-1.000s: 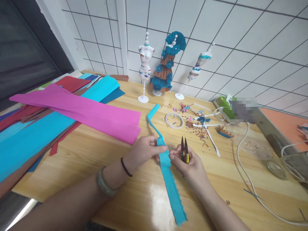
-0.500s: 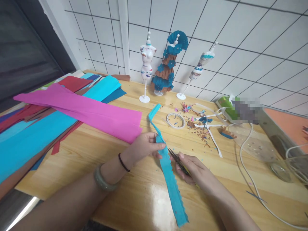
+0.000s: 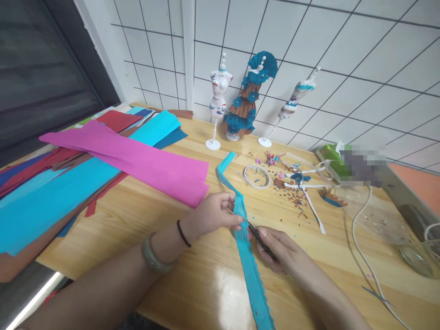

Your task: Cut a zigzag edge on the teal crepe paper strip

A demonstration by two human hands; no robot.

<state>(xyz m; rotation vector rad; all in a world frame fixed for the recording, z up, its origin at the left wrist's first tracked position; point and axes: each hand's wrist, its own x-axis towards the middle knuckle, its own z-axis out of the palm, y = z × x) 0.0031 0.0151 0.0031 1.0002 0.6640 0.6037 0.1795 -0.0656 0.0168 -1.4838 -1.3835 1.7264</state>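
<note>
Turquoise is the strip (image 3: 249,270), crepe paper I think, pinched between thumb and fingers of my left hand (image 3: 222,213); from there it runs away in front and also down toward me, between both hands. My right hand (image 3: 280,247) grasps the scissors (image 3: 263,244), with their tips at the wavy edge, just beside my left thumb. In my judgement, if the strip slips or bends, the blades could cut too deep; if the thumb goes nearer, they could nick it. I cannot read any brand, label or writing near my hands.
</note>
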